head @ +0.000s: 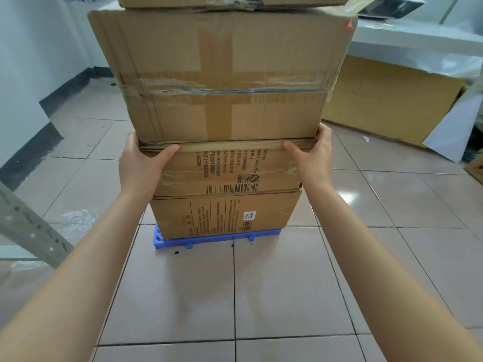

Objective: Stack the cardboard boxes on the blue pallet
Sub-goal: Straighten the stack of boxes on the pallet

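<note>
A blue pallet (206, 241) lies on the tiled floor and carries a tall stack of cardboard boxes. The bottom box (224, 214) rests on it. Above sits a box with a barcode (230, 169), then a large taped box (222, 74), and the edge of a top box (232, 0) reaches the frame's upper border. My left hand (142, 163) clasps the left upper corner of the barcode box, thumb on its front. My right hand (312, 155) clasps the right upper corner the same way. Both sets of fingers are hidden behind the box sides.
A big flattened cardboard sheet (392, 100) leans against a white counter at the right, with white sheets (449, 131) beside it. A grey perforated metal rail (28, 226) slants in at the left. Clear plastic wrap (75, 216) lies on the floor left of the pallet.
</note>
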